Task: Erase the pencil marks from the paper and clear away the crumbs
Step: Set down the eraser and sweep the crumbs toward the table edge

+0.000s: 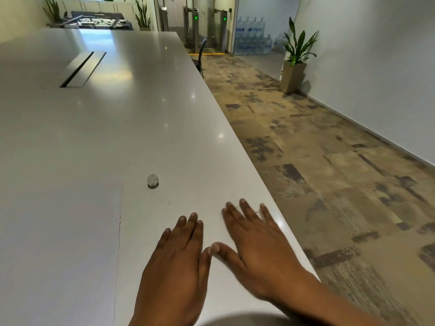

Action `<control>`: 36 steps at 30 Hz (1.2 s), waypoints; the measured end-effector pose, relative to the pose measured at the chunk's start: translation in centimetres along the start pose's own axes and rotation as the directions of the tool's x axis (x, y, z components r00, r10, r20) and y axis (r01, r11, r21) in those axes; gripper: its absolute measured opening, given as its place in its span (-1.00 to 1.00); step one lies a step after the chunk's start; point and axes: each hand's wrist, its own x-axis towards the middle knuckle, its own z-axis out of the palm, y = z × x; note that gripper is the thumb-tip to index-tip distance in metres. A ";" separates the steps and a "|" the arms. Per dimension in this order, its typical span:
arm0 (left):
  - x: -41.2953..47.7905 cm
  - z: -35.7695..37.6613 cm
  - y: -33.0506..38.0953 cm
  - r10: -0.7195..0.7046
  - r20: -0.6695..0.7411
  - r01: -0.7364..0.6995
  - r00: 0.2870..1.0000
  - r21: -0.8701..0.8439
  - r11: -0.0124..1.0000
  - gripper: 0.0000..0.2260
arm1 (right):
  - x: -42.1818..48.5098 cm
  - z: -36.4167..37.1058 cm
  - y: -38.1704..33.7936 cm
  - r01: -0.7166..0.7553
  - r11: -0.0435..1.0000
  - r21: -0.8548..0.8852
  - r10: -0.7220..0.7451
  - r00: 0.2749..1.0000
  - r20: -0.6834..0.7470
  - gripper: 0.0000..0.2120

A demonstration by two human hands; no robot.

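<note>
My left hand [179, 262] and my right hand [256, 245] lie flat, fingers straight, side by side on a pale white surface [146, 220] near the table's right edge. Neither hand holds anything. This pale area ends on the left in a straight line; I cannot tell whether it is the paper or the tabletop. A few tiny dark specks [256, 211] lie by my right fingertips. A small oval grey-white eraser [153, 181] rests on the surface beyond my left hand, apart from both hands.
The long white table [94, 125] stretches away, with a cable slot [80, 69] at the far left. Its right edge drops to patterned carpet [317, 172]. A chair [201, 55] stands at the far edge, and a potted plant [296, 62] by the wall.
</note>
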 end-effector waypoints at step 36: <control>-0.2 -0.8 0.6 -0.026 0.013 0.027 1.000 -0.064 0.998 -0.44 | -0.3 -1.9 5.4 0.037 0.992 0.117 -0.006 0.968 -0.250 -0.24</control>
